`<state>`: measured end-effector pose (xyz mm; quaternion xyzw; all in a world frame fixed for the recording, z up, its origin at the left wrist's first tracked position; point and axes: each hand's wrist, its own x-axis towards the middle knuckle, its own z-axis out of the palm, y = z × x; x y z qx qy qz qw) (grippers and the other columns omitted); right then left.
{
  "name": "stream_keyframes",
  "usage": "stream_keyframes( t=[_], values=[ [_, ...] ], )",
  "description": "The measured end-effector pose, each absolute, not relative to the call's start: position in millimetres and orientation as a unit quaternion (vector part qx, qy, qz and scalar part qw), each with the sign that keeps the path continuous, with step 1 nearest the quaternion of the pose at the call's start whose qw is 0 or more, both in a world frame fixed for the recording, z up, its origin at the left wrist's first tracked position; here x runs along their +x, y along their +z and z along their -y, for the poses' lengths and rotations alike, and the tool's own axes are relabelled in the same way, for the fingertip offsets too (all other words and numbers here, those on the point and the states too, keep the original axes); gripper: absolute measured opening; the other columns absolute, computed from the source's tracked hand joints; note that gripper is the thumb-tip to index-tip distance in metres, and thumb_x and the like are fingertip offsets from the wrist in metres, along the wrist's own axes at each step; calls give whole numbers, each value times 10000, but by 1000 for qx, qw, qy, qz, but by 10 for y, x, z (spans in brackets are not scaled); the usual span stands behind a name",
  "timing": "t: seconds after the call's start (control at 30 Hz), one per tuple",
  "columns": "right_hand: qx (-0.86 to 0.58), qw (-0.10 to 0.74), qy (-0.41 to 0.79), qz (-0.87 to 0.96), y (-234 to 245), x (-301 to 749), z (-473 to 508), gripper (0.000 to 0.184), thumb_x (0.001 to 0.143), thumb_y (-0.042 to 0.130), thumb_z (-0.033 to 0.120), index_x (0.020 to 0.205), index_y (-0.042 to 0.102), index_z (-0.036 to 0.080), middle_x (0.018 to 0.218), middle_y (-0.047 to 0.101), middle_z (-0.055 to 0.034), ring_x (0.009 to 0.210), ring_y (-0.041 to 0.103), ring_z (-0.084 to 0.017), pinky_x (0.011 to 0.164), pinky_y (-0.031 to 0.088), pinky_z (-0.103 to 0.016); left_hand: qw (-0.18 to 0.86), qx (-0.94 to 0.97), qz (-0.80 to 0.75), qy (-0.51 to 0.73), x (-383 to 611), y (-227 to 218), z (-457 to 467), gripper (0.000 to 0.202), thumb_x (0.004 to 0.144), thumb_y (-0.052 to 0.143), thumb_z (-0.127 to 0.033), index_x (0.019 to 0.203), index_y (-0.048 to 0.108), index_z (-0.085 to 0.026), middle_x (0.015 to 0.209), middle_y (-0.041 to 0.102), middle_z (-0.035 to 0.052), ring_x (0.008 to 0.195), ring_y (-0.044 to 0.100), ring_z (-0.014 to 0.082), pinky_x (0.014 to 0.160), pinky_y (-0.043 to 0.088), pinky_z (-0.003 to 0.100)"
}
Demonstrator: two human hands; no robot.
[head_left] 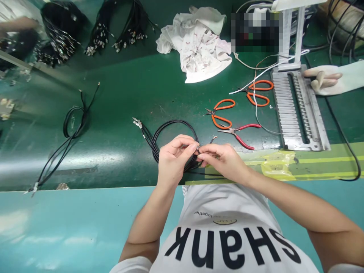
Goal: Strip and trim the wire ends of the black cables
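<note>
A coil of thin black cable (170,127) with metal terminals on its ends lies on the green mat near the front edge. My left hand (173,159) and my right hand (224,159) meet over its right side. Both pinch the cable where the fingertips touch, at about the middle of the view. One terminal end sticks up just above my right hand. Another terminal bunch (138,122) points away to the upper left of the coil.
A second black cable (71,125) lies to the left. Two orange scissors (222,113) (260,93) and red-handled pliers (241,134) rest right of the coil. A metal slotted fixture (298,110), a crumpled white cloth (199,41), cable bundles (119,26) and another person's gloved hand (327,79) are farther off.
</note>
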<state>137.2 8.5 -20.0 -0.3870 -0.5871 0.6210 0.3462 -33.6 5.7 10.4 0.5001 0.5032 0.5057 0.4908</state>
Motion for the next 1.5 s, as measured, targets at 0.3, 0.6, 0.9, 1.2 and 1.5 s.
stream_keyframes(
  t=[0.3,0.6,0.9,1.2,1.5],
  values=[
    [-386,319,645,578,-192,1413,-128,227,985,553,370,1041,700,206,887,742,-28,724,701,-149,714,559,-277,560,427,-524,480,-321,31,-148,122,838,742,-276,837,761,-155,804,668,41,650,581,105,610,475,230],
    [-400,326,648,561,-241,1426,-113,215,982,568,402,1006,684,223,877,748,-20,755,713,-166,722,573,-303,564,420,-534,469,-280,-71,-86,175,793,792,-316,870,747,-165,825,679,34,698,615,114,656,522,226],
    [-421,338,174,823,-20,1764,-203,171,990,576,252,1107,700,239,1112,755,-50,992,694,-199,858,488,-330,589,434,-534,424,-188,-69,-44,170,796,791,-309,872,737,-166,857,710,39,764,638,128,738,521,238],
    [-392,250,46,884,22,1811,-266,200,1013,503,233,984,699,206,963,784,-19,742,652,-151,693,349,-352,509,563,-532,376,-170,-161,8,154,843,737,-303,935,725,-180,883,726,49,788,652,153,755,529,264],
    [-492,268,121,819,-74,2120,-278,175,993,582,333,1062,703,228,1065,778,-28,897,705,-197,798,440,-339,278,708,-560,328,-68,-375,-134,118,937,604,-264,983,680,-187,909,678,57,779,581,178,752,465,311]
  ],
)
